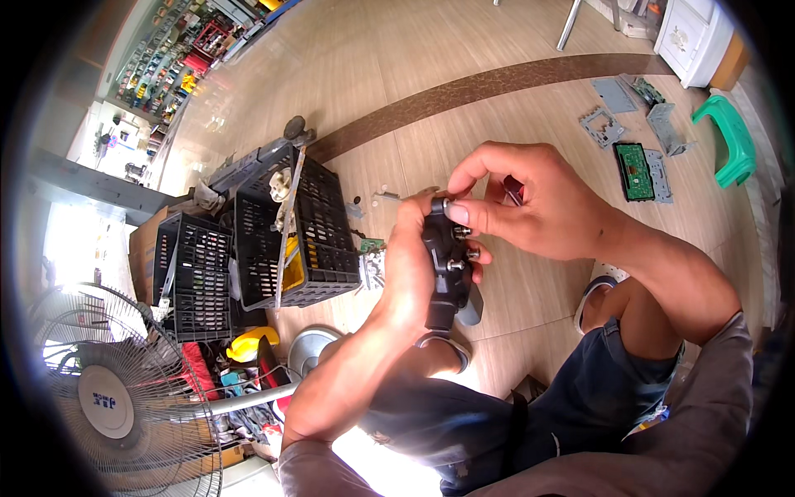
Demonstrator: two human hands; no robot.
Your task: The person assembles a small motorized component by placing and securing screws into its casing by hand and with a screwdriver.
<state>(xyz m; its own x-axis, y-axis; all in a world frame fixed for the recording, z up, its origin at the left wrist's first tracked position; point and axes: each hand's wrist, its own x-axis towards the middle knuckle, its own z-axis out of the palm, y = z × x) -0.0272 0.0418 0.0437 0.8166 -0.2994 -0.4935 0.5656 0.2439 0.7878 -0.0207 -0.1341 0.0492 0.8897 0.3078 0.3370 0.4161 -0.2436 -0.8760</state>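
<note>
My left hand (407,261) is wrapped round a black moulded part (447,286) with several silvery metal studs on its right side, held upright in front of me. At the part's top, the thumb and index finger of my right hand (542,203) pinch at a small round end piece. A dark red object (513,190), perhaps a tool handle, is tucked in the curled fingers of my right hand; most of it is hidden. Fingertips of my left hand show beyond the part on its right side.
Black plastic crates (319,240) stand at left, with a fan (108,398) nearer me. A green circuit board (634,171) and grey metal plates (614,95) lie on the tiled floor at right, near a green plastic stool (729,141). A metal bowl (310,346) sits low left.
</note>
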